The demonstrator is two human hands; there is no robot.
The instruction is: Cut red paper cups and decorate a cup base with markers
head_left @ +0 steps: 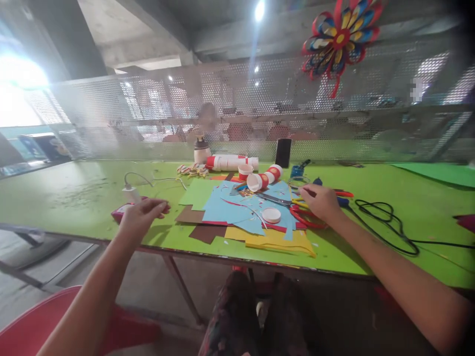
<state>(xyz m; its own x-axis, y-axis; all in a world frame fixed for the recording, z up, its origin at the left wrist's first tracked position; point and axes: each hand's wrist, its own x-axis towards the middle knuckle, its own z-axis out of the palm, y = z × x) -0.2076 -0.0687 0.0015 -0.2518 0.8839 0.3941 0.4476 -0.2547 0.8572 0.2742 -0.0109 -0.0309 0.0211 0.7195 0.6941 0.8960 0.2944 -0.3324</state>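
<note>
My left hand point(144, 213) hovers at the left of the paper pile with thumb and fingertips pressed together; anything between them is too small to make out. Close beside it are a white plug adapter point(129, 193) and a pink object point(120, 212), partly hidden by the wrist. My right hand point(319, 201) is pinched closed over the scissors, and what it holds, if anything, I cannot make out. Below and around its fingers lie scissors with yellow handles point(300, 203) and red handles point(308, 217). A white round lid point(271, 215) rests on blue paper point(232, 210).
Paper cups point(258, 182) lie on the pile, with a stack of cups point(232, 163) behind. A bottle point(201, 151), a dark phone point(283, 153) and a blue jar point(297, 171) stand farther back. Black cable point(393, 232) coils at right. A paper flower point(341, 37) hangs above the mesh screen point(148, 109).
</note>
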